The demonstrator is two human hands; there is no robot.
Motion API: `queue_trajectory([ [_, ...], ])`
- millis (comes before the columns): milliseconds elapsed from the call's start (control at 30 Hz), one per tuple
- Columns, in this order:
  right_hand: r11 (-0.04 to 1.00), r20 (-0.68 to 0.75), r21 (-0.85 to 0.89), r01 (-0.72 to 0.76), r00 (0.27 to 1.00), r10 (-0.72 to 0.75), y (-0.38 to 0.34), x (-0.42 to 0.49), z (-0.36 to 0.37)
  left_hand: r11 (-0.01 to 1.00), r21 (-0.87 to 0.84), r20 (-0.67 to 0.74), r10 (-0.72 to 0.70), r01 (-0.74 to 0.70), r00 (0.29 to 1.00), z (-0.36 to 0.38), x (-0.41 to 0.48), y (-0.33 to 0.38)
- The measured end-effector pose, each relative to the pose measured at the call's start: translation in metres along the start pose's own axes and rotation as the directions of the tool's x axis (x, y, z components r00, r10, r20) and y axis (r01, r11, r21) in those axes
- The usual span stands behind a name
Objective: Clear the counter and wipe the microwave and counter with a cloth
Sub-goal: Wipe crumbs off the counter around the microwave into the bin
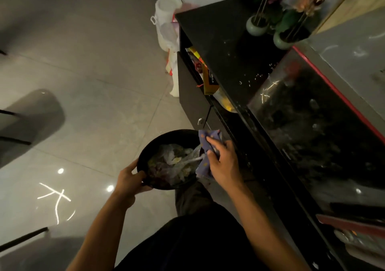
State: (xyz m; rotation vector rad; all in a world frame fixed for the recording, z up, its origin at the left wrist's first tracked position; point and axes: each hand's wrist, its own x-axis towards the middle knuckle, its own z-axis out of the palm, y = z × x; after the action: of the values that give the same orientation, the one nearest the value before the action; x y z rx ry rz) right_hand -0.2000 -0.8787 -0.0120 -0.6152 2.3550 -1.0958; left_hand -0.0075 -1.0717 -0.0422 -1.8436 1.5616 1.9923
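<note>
Holding the black bowl (166, 134) of scraps by its rim in my left hand (128, 180), just beside the desk (218, 41) edge, my right hand (224, 162) gripping the purple cloth (203, 139), I judged it best kept level to catch swept crumbs (258, 77).

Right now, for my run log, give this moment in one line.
left hand: holds black bowl | right hand: grips purple cloth | counter: white specks

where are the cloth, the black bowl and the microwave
cloth (203, 167), head view, its hanging lower flap
black bowl (165, 135), head view, the far rim
microwave (312, 116), head view, the dark glass door
</note>
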Motion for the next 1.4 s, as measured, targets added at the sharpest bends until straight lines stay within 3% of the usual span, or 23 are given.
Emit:
queue_trajectory([
  [300,0.995,-0.078,0.094,-0.021,0.997,0.028,-0.043,0.168,-0.013,0.996,0.091,0.001,-0.022,0.022,1.0,0.026,0.084,0.118],
  [433,0.991,-0.229,0.122,-0.049,0.97,0.076,-0.048,0.221,-0.021,0.987,0.159,0.007,-0.024,0.023,1.0,0.033,0.112,0.155],
  [733,0.949,-0.419,0.217,-0.229,0.856,0.302,-0.048,0.359,-0.035,0.943,0.334,0.217,-0.089,0.012,0.972,0.038,0.187,0.234],
  [933,0.903,-0.489,0.23,-0.364,0.759,0.43,-0.062,0.373,-0.023,0.844,0.528,0.352,-0.117,-0.094,0.929,0.04,0.24,0.286],
  [1100,0.915,-0.606,0.238,-0.325,0.687,0.401,-0.085,0.318,0.01,0.766,0.613,0.481,-0.167,-0.194,0.86,0.048,0.283,0.322],
  [1200,0.845,-0.604,0.309,-0.435,0.597,0.528,-0.081,0.27,0.044,0.738,0.64,0.539,-0.232,-0.215,0.81,0.06,0.285,0.342],
  [1267,0.739,-0.553,0.397,-0.544,0.501,0.666,-0.076,0.239,0.068,0.733,0.643,0.569,-0.263,-0.222,0.779,0.069,0.284,0.35],
  [1400,0.332,-0.292,0.678,-0.656,0.174,0.94,-0.063,0.195,0.107,0.71,0.658,0.628,-0.333,-0.251,0.703,0.092,0.273,0.352],
])
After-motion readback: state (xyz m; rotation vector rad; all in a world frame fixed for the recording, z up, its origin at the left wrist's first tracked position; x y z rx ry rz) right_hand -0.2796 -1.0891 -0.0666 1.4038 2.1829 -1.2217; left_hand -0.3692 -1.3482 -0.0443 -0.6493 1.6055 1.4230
